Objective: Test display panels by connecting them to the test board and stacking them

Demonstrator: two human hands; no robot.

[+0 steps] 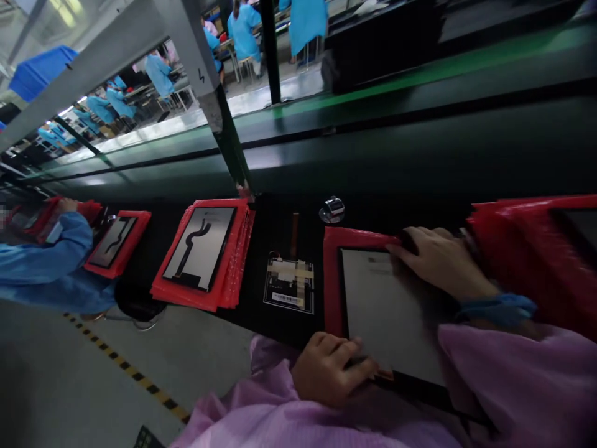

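A flat display panel [380, 311] with a grey back and black border lies on red plastic pouches [333, 283] in front of me. My left hand [333, 368] is closed around the panel's near left corner, its fingers curled and its thumb along the near edge. At the far edge, my right hand [441, 261] reaches over the panel, thumb apart from the fingers; some fingertips are hidden. A blue band [499, 308] circles the right wrist. Left of the panel lies a small circuit board [289, 283] with tan tape, a barcode label and a brown ribbon cable [295, 233].
Red pouches [532, 249] are piled at right. Another red stack [233, 274] at left carries a panel [200, 249] with a black flex cable. A shiny metal object [332, 210] sits behind the board. A co-worker's blue sleeve [46, 249] is far left. A post [228, 137] rises behind.
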